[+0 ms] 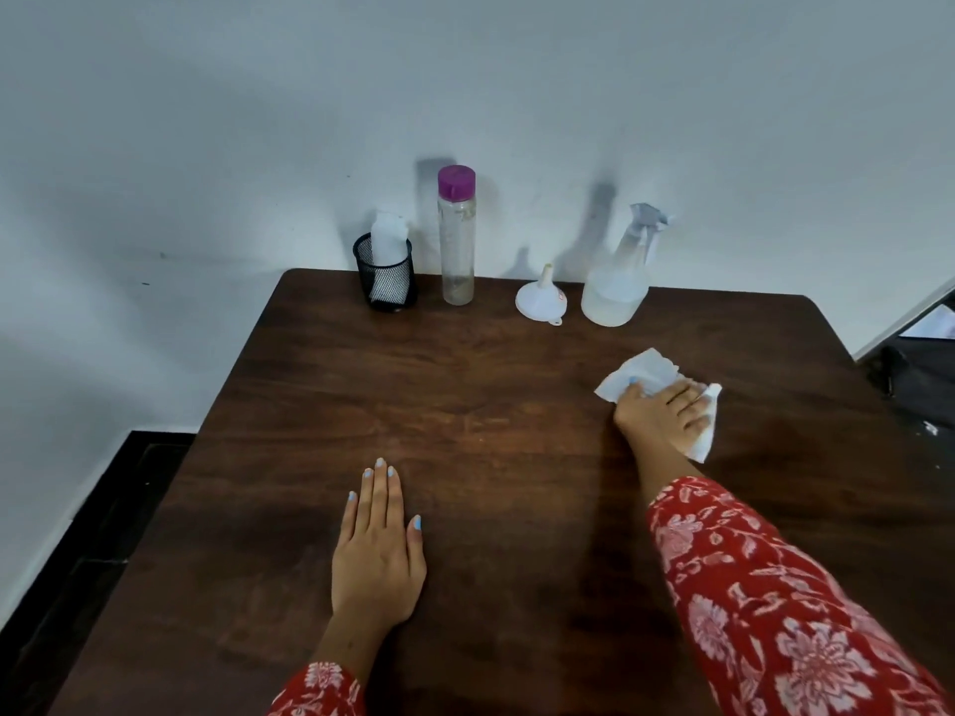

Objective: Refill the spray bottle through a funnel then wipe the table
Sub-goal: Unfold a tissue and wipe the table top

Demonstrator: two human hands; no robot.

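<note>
- Right hand (pixel 664 413) presses a white tissue (pixel 652 375) flat on the dark tabletop (pixel 491 405), fingers spread straight.
- Left hand (pixel 376 542) rests flat, fingers together.
- Spray bottle (pixel 620 273) and funnel (pixel 541 298) stand side by side at the far edge.

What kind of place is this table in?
Probably a home or small office room. A dark wooden table stands against a plain white wall, with a mesh cup, a spray bottle and a funnel at the back.

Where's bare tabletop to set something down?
Free: the middle, between left hand and right hand on the tissue; also the left edge. Crowded: back edge, with mesh cup, bottle, funnel, spray bottle.
</note>
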